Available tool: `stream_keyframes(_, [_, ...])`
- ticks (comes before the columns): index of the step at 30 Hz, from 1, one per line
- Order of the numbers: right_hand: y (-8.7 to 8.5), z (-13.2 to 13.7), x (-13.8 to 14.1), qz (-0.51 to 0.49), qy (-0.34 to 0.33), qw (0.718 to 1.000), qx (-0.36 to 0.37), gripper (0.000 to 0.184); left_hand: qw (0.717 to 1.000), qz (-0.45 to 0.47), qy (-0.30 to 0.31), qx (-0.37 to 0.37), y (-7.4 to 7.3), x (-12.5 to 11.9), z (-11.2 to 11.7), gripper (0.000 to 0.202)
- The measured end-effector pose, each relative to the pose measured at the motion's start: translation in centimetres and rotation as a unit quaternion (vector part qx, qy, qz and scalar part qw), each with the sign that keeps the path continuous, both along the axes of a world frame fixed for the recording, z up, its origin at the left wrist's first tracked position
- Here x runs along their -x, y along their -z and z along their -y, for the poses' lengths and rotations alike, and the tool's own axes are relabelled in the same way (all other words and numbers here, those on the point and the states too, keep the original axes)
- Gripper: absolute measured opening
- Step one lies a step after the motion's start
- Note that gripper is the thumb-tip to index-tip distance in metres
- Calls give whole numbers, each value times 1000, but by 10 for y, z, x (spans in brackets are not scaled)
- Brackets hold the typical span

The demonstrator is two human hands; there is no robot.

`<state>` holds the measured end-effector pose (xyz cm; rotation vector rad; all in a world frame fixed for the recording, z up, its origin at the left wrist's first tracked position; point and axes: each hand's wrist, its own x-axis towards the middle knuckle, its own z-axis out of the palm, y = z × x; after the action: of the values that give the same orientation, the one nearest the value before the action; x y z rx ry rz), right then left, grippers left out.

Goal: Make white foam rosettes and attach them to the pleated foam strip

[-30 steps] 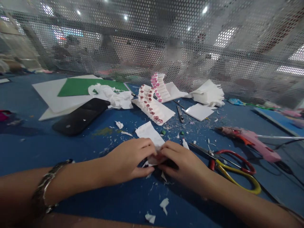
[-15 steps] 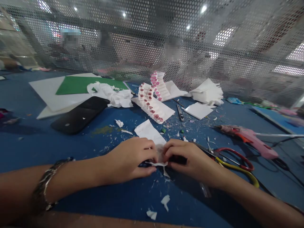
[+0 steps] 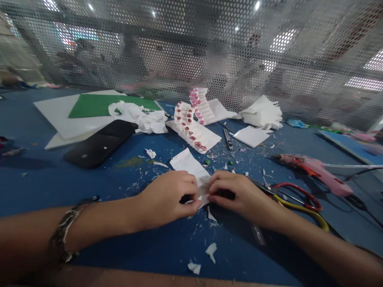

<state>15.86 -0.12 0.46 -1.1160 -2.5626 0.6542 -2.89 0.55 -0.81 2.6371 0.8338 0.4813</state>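
Observation:
Both my hands meet at the middle of the blue table [image 3: 89, 187], pinching the near end of a white pleated paper strip [image 3: 188, 163]. My left hand [image 3: 167, 197], with a bracelet on its wrist, has its fingers curled and its thumb pressed on the strip's left side. My right hand [image 3: 236, 195] grips the strip's right side with closed fingers. The strip's far end lies flat on the table beyond my knuckles.
Red-and-yellow scissors [image 3: 296, 201] lie just right of my right hand, a pink glue gun [image 3: 314, 169] beyond them. A black phone [image 3: 100, 143], white and green sheets [image 3: 98, 105], crumpled paper [image 3: 140, 117], pleated strips with pink flowers [image 3: 191, 129], a utility knife [image 3: 228, 140] and scraps lie around. A perforated screen stands behind.
My hands stayed together on the strip, shifting their pinch slightly along its near end. The view tilted a little.

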Motion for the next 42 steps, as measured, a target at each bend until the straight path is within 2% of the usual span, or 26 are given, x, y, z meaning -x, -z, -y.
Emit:
stream_keyframes(3, [4, 0, 2, 16, 27, 999, -23, 6, 1000, -1, -20, -1, 0, -1, 1, 15])
stream_keyframes(8, [8, 1, 2, 39, 21, 998, -53, 5, 999, -5, -37, 21, 0, -1, -1, 4])
stream_keyframes(12, [7, 2, -1, 24, 8, 998, -49, 6, 1000, 16, 21, -15, -1, 1, -2, 17])
stream_keyframes(14, [5, 2, -4, 17, -19, 999, -36, 12, 997, 9, 56, -48, -1, 1, -2, 12])
stream_keyframes(16, [3, 1, -6, 18, -47, 999, -20, 16, 996, -12, 67, -60, -1, 2, -1, 12])
stream_keyframes(18, [1, -1, -7, 16, -57, 998, -6, 13, 997, -30, 59, -50, -1, 2, 0, 20])
stream_keyframes(23, [-1, -1, -7, 23, -49, 999, -1, 7, 998, -45, 25, -30, -2, 1, 3, 14])
stream_keyframes(32, [5, 0, -5, 42, -39, 998, -40, 11, 993, -71, 3, -89, -1, -1, 6, 17])
stream_keyframes(39, [2, -1, -2, 34, -5, 999, -38, 7, 998, -39, -53, -7, -4, -3, 4, 12])
stream_keyframes(42, [1, -1, -1, 48, -1, 998, -40, 8, 998, -26, -61, 0, -4, -4, 2, 11])
